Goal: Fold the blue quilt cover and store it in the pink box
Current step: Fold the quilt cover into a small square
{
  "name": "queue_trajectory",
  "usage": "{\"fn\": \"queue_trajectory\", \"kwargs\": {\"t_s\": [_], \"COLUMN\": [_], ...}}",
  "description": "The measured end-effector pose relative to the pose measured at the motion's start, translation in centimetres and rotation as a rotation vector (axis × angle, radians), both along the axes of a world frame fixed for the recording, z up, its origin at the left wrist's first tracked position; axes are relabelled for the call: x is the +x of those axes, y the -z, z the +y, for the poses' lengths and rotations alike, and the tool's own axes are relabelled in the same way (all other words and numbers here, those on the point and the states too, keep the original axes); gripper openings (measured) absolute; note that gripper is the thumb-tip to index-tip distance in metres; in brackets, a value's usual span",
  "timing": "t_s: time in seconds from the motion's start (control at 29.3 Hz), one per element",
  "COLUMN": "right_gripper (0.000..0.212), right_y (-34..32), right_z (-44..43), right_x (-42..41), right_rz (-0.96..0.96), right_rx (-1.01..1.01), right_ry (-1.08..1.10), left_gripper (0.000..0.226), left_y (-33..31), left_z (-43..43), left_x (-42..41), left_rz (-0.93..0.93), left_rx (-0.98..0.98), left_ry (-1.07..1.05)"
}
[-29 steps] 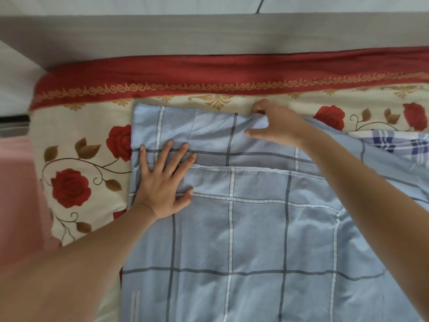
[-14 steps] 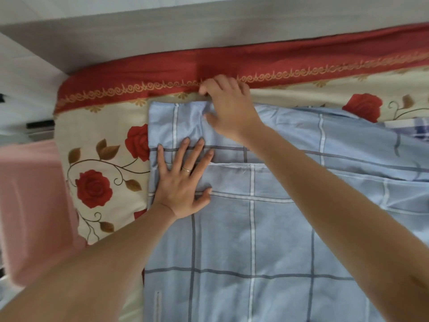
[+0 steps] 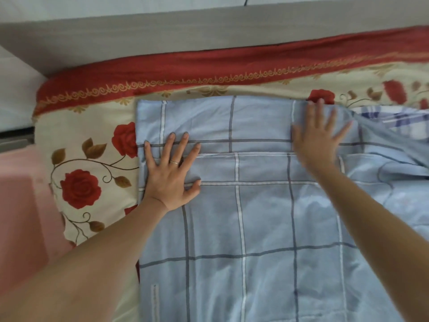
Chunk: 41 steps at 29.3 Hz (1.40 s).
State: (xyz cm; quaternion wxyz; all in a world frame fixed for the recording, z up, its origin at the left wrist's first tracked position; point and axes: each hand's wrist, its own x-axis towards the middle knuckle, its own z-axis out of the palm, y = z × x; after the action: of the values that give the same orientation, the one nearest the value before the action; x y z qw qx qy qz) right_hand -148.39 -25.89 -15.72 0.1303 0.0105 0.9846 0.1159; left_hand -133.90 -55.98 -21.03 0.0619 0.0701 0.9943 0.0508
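Observation:
The blue quilt cover [image 3: 262, 219], pale blue with grey and white grid lines, lies spread flat over the bed with a folded layer across its top. My left hand [image 3: 170, 175], wearing a ring, presses flat with spread fingers near the cover's upper left corner. My right hand [image 3: 319, 138] lies flat with straight fingers on the top edge, further right. The cover bunches and rises at the right edge. A pink box [image 3: 25, 212] shows blurred at the left edge of the view.
Under the cover is a cream bedsheet [image 3: 88, 159] with red roses and a red border [image 3: 209, 66] along the far side. A grey headboard or wall ledge [image 3: 162, 31] runs behind. A darker blue plaid cloth [image 3: 404, 122] shows at the right.
My right hand slid from the top middle edge to the right along the cover, now flat with fingers spread. My left hand stayed pressed in place.

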Motion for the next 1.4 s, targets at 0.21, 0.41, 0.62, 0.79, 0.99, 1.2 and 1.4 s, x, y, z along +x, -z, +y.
{"fn": "queue_trajectory", "kwargs": {"t_s": [0.21, 0.41, 0.62, 0.79, 0.99, 1.2, 1.4], "right_gripper": [0.059, 0.067, 0.074, 0.068, 0.078, 0.078, 0.074], "right_y": [0.9, 3.0, 0.2, -1.1, 1.8, 3.2, 5.3], "right_z": [-12.5, -2.9, 4.8, 2.8, 10.0, 22.2, 29.4], "right_x": [13.9, 14.0, 11.8, 23.1, 32.9, 18.7, 13.7], "right_rz": [0.054, 0.019, 0.018, 0.125, 0.108, 0.392, 0.537], "right_rx": [-0.288, -0.154, -0.172, -0.217, -0.239, -0.228, -0.301], "right_ry": [-0.667, -0.931, 0.302, 0.133, 0.079, 0.701, 1.051], "left_gripper": [0.079, 0.112, 0.122, 0.105, 0.124, 0.145, 0.147], "left_y": [-1.1, -2.6, -7.0, -8.3, -6.6, -8.1, -7.5], "left_z": [-1.3, -6.5, -4.3, 6.4, 20.2, 31.3, 38.8], "left_x": [0.7, -3.5, -3.3, 3.0, 4.2, -9.3, -15.5], "left_rz": [-0.007, -0.373, -0.590, -0.340, -0.490, -0.578, -0.677], "left_rx": [0.024, -0.101, -0.270, 0.050, 0.057, 0.139, 0.070], "left_ry": [0.026, -0.158, -0.367, 0.005, 0.469, -0.078, -0.065]}}
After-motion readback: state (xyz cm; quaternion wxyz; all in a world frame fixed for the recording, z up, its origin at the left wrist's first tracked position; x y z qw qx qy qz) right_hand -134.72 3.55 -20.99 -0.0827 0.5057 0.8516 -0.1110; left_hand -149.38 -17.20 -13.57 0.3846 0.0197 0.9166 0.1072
